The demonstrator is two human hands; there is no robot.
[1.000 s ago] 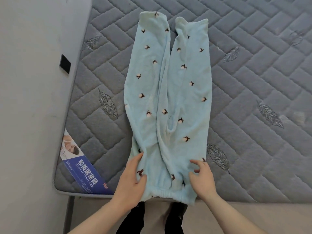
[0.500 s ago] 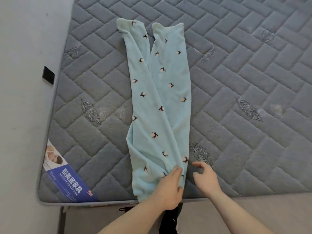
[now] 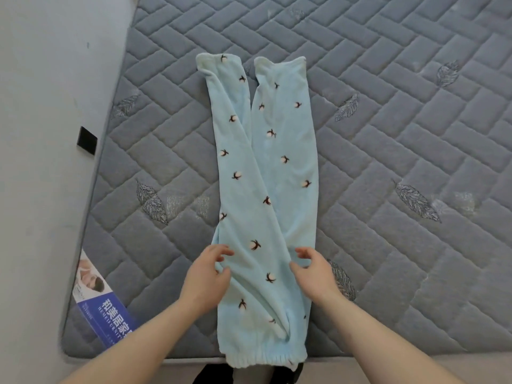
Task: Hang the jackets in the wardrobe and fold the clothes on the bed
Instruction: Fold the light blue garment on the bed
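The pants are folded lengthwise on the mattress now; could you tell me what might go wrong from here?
1. The waistband hangs over the mattress edge, so the pants might slide off when pulled.
2. The legs cross and their cuffs lie apart, so the next fold may come out crooked.
3. The left hand and right hand sit at the sides near the waist with no clear grip, so the fleece may bunch.

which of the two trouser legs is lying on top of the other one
The left leg of the light blue pyjama trousers: it crosses diagonally over the right leg, whose lower part disappears beneath it; only their cuffs lie apart.
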